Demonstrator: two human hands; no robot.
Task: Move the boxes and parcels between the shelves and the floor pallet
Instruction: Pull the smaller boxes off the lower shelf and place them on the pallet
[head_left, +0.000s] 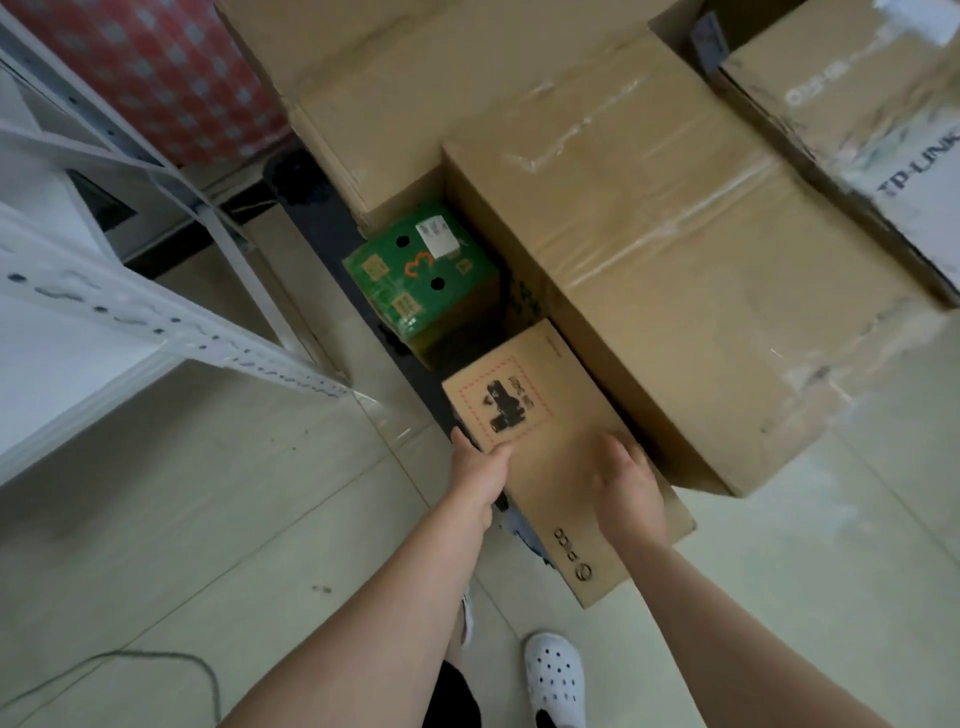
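While both hands are on it, the small cardboard box (556, 478) lies at the near edge of the black pallet (332, 228), a little toward 5 o'clock from the middle of the view. Its near corner stands out over the tiled floor (260, 519). Whether the box rests on the pallet or is lifted, I cannot tell.

The left hand (480, 467) grips the left edge of this box: the thumb lies on the top face beside the printed red-and-black mark, and the other fingers curl down over the side. The right hand (628, 483) lies on the top face near the right edge, with its fingers close together and reaching toward the large cardboard box (675, 260). This hand is blurred, so I cannot tell if the fingertips hook over the edge.

The large cardboard box is just beside the small one, at its 2 o'clock side. A green box (421, 275) with two round holes sits on the pallet at 11 o'clock from the small box, apart from it. A box printed TP-LINK (883, 104) is at 2 o'clock in the view and a red chequered parcel (156, 67) at 11 o'clock. A white metal shelf (130, 312) stands at 9 o'clock, and a white shoe (553, 675) is at 6 o'clock.
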